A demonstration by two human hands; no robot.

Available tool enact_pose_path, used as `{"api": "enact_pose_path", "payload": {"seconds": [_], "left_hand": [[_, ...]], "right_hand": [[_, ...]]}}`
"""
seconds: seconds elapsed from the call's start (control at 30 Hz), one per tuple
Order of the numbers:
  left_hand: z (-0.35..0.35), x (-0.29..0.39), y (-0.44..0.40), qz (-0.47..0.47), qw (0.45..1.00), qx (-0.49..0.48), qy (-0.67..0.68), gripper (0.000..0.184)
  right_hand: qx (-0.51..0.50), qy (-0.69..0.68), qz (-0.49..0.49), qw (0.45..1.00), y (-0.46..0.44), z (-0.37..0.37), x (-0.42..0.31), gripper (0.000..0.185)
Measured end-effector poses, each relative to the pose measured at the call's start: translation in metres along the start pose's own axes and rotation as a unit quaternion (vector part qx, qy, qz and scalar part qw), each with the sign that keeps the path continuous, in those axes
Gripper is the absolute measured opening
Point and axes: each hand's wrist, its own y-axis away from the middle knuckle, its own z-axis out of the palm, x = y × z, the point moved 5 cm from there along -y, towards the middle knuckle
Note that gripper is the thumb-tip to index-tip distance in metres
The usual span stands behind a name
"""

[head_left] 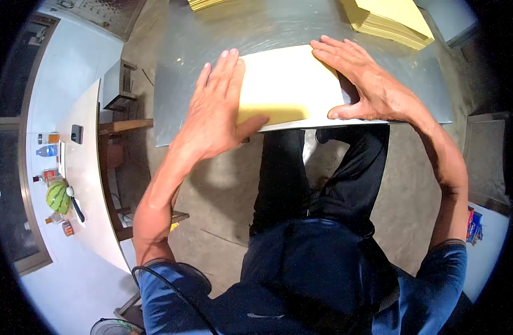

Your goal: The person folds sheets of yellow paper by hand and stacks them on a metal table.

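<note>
- Yellow paper [287, 78]: lies flat at the near edge of the metal desk [172, 95], between the two hands; brightly lit, with a shaded band along the near side (single sheet or thin pile, cannot be told).
- Left hand [220, 106]: rests palm down along the left side of the paper, fingers extended away from the body, thumb across the near left corner; grip unclenched.
- Right hand [371, 86]: reaches in from the right, fingertips at the far right corner of the paper, thumb beside the near right part of the edge; grip spread wide, with a dark gap between thumb and fingers.
- Large yellow stack [393, 25]: stands at the far right of the desk, well apart from the paper, with many layers visible along the side.
- Second yellow stack [205, 3]: shows at the far left, mostly cut off by the upper border.
- Dark trousers [281, 173]: appear below the near edge of the desk, with a dark blue shirt [318, 268] nearer the camera.
- Pale side desk [91, 167]: extends at the left, with a striped green melon [57, 197], a blue-labelled bottle [47, 151] and a small black object [76, 134].
</note>
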Motion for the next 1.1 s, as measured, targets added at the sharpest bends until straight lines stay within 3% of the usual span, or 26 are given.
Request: {"api": "enact_pose_path", "payload": {"seconds": [0.1, 0.3, 0.77, 1.0, 1.1], "left_hand": [[-0.002, 0.002, 0.001, 0.001, 1.000, -0.005, 0.003, 0.106], [0.002, -0.003, 0.000, 0.019, 0.999, -0.008, -0.032, 0.104], [-0.002, 0.010, -0.012, 0.009, 0.997, -0.055, -0.061, 0.111], [0.031, 0.071, -0.080, 0.103, 0.992, 0.069, 0.007, 0.103], [0.034, 0.066, -0.080, 0.104, 0.993, 0.050, 0.004, 0.110]], "right_hand": [[0.024, 0.031, -0.027, 0.999, -0.018, 0.012, -0.016, 0.107], [0.017, -0.036, -0.079, 0.996, -0.081, 0.042, -0.051, 0.105], [0.038, -0.036, 0.019, 0.998, 0.011, 0.012, 0.008, 0.113], [0.042, -0.041, 0.005, 0.998, 0.008, 0.007, 0.005, 0.109], [0.025, -0.044, 0.013, 0.999, 0.008, 0.003, 0.005, 0.112]]}}
